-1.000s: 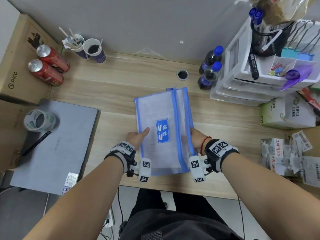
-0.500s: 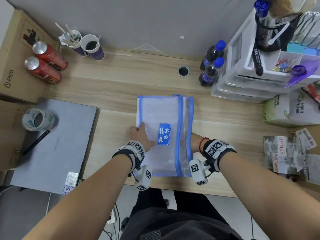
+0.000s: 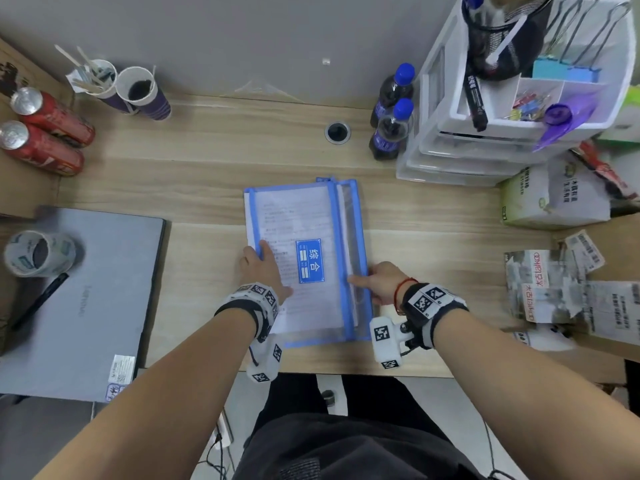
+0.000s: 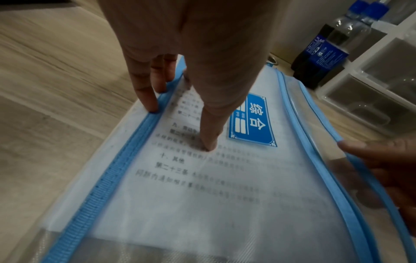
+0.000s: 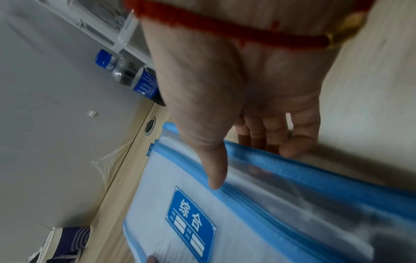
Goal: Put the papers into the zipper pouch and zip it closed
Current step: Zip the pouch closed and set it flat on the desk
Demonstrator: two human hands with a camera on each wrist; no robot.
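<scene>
The blue-edged translucent zipper pouch (image 3: 311, 216) lies flat on the wooden desk (image 3: 207, 174), its blue label facing up. Printed papers (image 4: 202, 178) show through its front. My left hand (image 3: 263, 263) rests on the pouch's left side, with the thumb (image 4: 209, 140) pressing its face and straight fingertips (image 4: 150, 105) on the blue edging. My right hand (image 3: 367, 278) pinches the right edge, thumb (image 5: 213, 178) on the zipper strip (image 3: 341, 237) and fingers under the clear flap. I cannot tell whether the zipper is done up.
A closed grey laptop (image 3: 79, 299) carries a tape roll (image 3: 38, 252) and a pen at the left. Two red cans (image 3: 45, 133) and paper cups (image 3: 142, 91) stand far left. Two bottles (image 3: 393, 129), a white drawer organiser (image 3: 485, 133) and boxes (image 3: 554, 199) crowd the right.
The pouch was held up off the desk in both hands a second ago. It now lies flat, and my left hand has gone from holding its edge to pressing on it.
</scene>
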